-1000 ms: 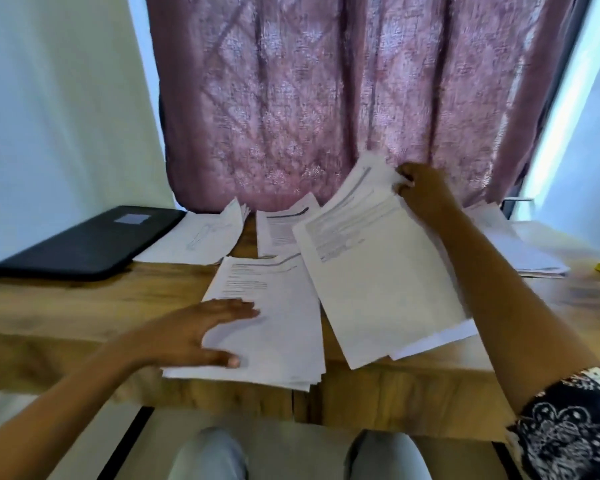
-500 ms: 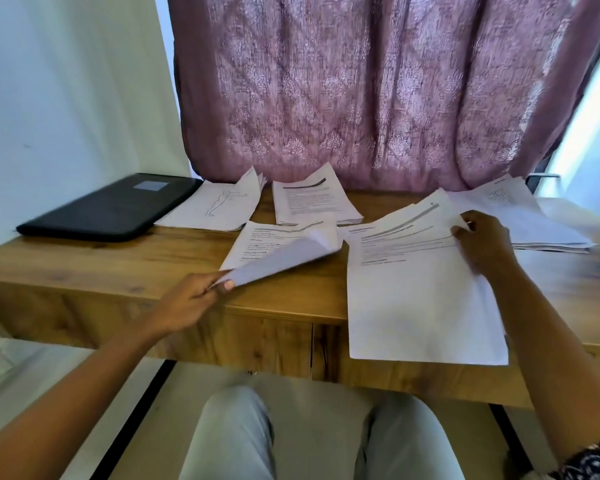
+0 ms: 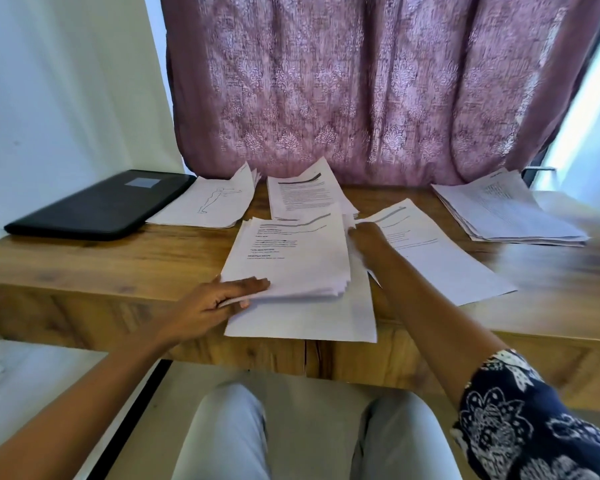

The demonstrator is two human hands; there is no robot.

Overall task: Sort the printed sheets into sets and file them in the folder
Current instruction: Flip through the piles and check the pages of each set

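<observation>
The left hand (image 3: 222, 301) pinches the near left corner of the central stack of printed sheets (image 3: 291, 258), the corner caught between its digits. The right hand (image 3: 364, 239) lies against the stack's right edge, too blurred to tell how its fingers are set. Under the stack a loose sheet (image 3: 302, 323) overhangs the wooden bench (image 3: 84, 268); another sheet (image 3: 437, 261) lies just right of the stack, a text pile (image 3: 302, 195) and a mauve curtain (image 3: 361, 81) are behind it, a drawing pile (image 3: 208, 202) is behind to its left, a thick pile (image 3: 510, 209) is far right, and the black folder (image 3: 101, 206) is well left by a white wall (image 3: 49, 81).
</observation>
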